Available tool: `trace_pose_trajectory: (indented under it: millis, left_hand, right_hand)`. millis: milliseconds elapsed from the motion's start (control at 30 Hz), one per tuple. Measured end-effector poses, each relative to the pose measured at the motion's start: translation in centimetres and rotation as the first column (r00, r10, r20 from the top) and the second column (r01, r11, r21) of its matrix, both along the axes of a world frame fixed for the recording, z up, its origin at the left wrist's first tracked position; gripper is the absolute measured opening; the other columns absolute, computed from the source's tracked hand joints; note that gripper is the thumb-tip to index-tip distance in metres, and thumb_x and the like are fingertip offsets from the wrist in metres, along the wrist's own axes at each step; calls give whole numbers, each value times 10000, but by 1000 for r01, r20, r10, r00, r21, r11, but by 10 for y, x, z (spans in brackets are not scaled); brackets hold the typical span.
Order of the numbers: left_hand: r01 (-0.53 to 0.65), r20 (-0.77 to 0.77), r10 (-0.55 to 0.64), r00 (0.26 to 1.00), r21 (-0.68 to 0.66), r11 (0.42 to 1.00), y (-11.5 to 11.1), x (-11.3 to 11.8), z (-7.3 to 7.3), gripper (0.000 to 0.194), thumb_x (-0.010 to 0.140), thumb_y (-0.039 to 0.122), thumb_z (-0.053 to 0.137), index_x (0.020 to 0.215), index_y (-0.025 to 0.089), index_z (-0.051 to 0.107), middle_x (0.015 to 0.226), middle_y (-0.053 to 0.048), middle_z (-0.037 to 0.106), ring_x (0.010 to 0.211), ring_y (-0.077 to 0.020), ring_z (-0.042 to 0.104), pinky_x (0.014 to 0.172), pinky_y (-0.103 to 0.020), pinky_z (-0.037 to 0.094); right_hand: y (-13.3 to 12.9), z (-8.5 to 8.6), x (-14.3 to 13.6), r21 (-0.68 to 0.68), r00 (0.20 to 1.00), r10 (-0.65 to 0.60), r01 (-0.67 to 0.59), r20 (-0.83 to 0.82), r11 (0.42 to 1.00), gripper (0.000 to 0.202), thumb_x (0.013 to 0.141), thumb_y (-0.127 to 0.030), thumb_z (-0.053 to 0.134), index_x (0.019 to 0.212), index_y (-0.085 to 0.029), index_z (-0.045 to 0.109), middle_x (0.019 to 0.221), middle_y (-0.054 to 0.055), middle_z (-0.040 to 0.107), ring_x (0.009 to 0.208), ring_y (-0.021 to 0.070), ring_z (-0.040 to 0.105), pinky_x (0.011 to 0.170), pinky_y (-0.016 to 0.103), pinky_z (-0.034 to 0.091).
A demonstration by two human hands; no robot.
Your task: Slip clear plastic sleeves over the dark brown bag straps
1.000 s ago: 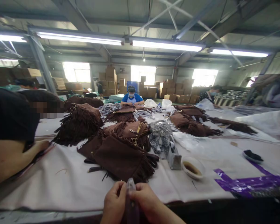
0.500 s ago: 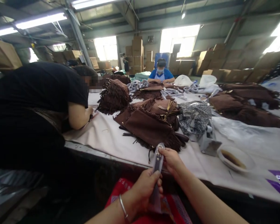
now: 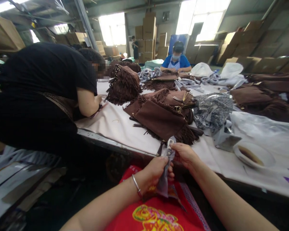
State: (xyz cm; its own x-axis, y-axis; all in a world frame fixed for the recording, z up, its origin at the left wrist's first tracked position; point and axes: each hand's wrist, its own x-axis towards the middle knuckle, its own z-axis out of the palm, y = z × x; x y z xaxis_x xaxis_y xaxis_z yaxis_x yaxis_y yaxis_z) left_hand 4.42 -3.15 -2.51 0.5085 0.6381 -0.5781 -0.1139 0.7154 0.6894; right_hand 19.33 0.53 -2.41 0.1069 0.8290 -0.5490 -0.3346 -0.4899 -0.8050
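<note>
My left hand, a bracelet on its wrist, is closed around a dark bag strap wrapped in clear plastic. The strap's lower end hangs below that fist. At the upper end, by a pale metal ring, my right hand pinches the wrapping between thumb and fingers. Just beyond the hands, a pile of brown fringed suede bags lies on the cloth-covered table. A small dark tassel hangs from the pile beside the strap.
Right of the pile sit a crumpled patterned plastic bag, a metal box and a bowl of brown liquid. A co-worker in black leans over the table's left side. Another, in blue, sits across. A red apron covers my lap.
The view has tilted down and shifted left. The strap's upper end has turned and bent, bringing its metal ring into clearer view, while both hands keep hold of it.
</note>
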Motion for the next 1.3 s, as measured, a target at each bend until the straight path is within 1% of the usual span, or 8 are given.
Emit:
trace_pose_trajectory:
  millis: [200, 400, 533, 667, 833, 967, 1100, 1300]
  left_hand:
    - [16, -70, -19, 997, -42, 999, 21, 8, 8, 274, 931, 352, 381, 891, 138, 547, 691, -40, 585, 558, -140, 587, 573, -296, 511]
    - [49, 25, -49, 998, 24, 999, 17, 6, 4, 228, 893, 411, 474, 872, 184, 488, 597, 79, 379, 398, -28, 265, 408, -146, 226]
    - [59, -24, -58, 998, 83, 995, 16, 4, 17, 273, 884, 473, 470, 876, 200, 475, 582, 91, 325, 399, -33, 226, 403, -152, 171]
    - [54, 19, -55, 998, 6, 998, 25, 0, 32, 248, 910, 410, 424, 856, 175, 483, 583, 85, 313, 398, -30, 199, 397, -155, 142]
    - [-30, 139, 38, 990, -57, 998, 33, 5, 34, 185, 924, 318, 413, 835, 166, 468, 576, 82, 313, 401, -34, 205, 394, -153, 183]
    - [-180, 163, 179, 970, -6, 984, 30, 23, 29, 139, 903, 292, 471, 825, 183, 433, 605, 68, 376, 422, -41, 293, 434, -163, 302]
    - [-272, 157, 258, 953, 79, 959, 21, 46, 18, 144, 879, 303, 517, 834, 194, 434, 655, 43, 473, 484, -68, 441, 542, -218, 436]
    - [-250, 51, 244, 968, 172, 953, 10, 48, 6, 278, 856, 425, 534, 802, 152, 539, 680, -42, 604, 608, -154, 596, 608, -271, 478]
  right_hand:
    - [-5, -2, 1, 34, 999, 29, -30, 45, 999, 145, 745, -238, 691, 669, -147, 608, 541, 3, 607, 461, 111, 554, 423, 213, 468]
    - [-4, -1, -1, 31, 997, -3, 1, 79, 1000, 264, 708, -375, 749, 690, -138, 636, 580, 38, 647, 485, 137, 579, 439, 248, 482]
    - [12, -6, -4, 65, 981, -129, 121, 143, 990, 288, 658, -369, 790, 640, -154, 599, 480, 8, 597, 401, 121, 516, 365, 221, 377]
    - [18, -1, -1, 53, 970, -190, 184, 151, 982, 284, 751, -419, 707, 700, -160, 602, 565, 46, 658, 463, 146, 579, 394, 225, 399]
    - [-40, 12, 1, -29, 996, 36, -34, 78, 999, 444, 809, -564, 598, 918, -136, 648, 878, 151, 729, 654, 193, 673, 535, 272, 485]
    - [-109, 15, -15, 12, 949, 312, -311, -41, 950, 498, 760, -615, 632, 810, -121, 671, 754, 103, 704, 633, 170, 627, 559, 253, 444]
    - [-133, 13, -29, 43, 977, 189, -186, -97, 982, 435, 680, -560, 737, 719, -133, 662, 624, 37, 646, 533, 127, 542, 526, 242, 404]
    - [-114, 5, -22, 58, 997, 37, -33, -68, 998, 399, 671, -520, 761, 694, -132, 665, 607, 55, 658, 498, 118, 537, 498, 235, 414]
